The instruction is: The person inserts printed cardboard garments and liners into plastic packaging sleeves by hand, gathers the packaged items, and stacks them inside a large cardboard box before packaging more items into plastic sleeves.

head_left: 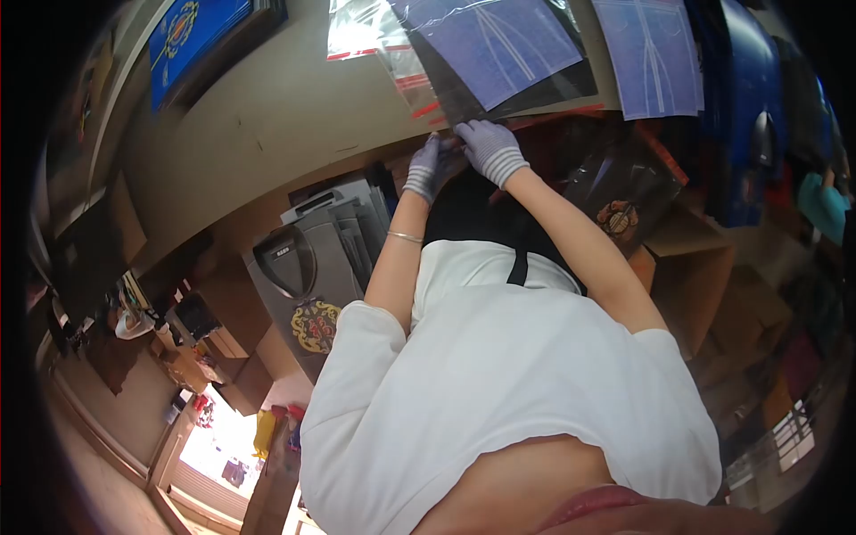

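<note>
The clear bag (464, 96) lies at the near edge of the table (294, 125), with a purple sheet (508, 49) in or on it. The left hand (425, 168) and right hand (490, 150) are close together by the bag's near corner. I can't tell if their fingers pinch it. The step looks like handling that edge; the next move probably needs a soft grip.

Strong fisheye bend, black vignetted corners. Lower-left opening (221, 439) blown out white; glare on clear plastic bags (359, 32). Cardboard boxes (688, 263) at right in dim shadow; right edge soft.
</note>
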A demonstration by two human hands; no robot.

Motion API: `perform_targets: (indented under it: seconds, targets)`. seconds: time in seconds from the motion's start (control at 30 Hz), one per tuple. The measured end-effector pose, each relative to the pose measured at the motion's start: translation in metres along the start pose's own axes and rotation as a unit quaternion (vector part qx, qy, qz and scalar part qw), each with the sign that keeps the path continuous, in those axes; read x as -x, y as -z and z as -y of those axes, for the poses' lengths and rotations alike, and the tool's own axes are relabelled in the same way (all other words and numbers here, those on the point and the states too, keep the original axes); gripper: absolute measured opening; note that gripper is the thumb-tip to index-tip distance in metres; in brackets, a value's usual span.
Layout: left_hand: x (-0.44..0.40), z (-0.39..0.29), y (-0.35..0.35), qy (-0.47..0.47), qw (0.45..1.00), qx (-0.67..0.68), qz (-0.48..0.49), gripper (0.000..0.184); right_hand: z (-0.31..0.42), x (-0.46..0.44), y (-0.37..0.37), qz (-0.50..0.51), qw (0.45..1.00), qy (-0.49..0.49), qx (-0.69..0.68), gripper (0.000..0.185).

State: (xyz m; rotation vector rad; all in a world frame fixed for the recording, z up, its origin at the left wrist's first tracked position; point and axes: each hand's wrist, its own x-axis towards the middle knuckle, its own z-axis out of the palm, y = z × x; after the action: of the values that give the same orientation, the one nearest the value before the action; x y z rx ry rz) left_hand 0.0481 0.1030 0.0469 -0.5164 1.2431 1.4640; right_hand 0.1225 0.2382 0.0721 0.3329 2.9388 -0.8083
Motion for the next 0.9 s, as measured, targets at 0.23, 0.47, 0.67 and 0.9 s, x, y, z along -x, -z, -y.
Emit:
perform_targets:
  seconds: [0.23, 0.47, 0.67, 0.9]
  targets:
    - [0.0, -0.013, -0.003, -0.003, 0.999, 0.045, -0.024, 0.028, 0.01, -0.014, -0.004, 0.048, 0.999, 0.018, 0.01, 0.016]
    - [-0.009, -0.01, 0.018, -0.041, 0.995, 0.06, -0.069, 0.022, -0.06, 0.059, 0.067, -0.15, 0.972, -0.144, -0.11, 0.017]
    - [-0.011, -0.013, 0.029, -0.007, 0.998, 0.048, -0.032, 0.035, -0.277, 0.349, 0.159, -0.37, 0.715, -0.592, 0.027, 0.026]
    - [-0.007, 0.0, 0.017, -0.086, 0.96, 0.17, 0.202, 0.045, -0.149, 0.276, 0.019, 0.097, 0.856, -0.397, -0.317, 0.041]
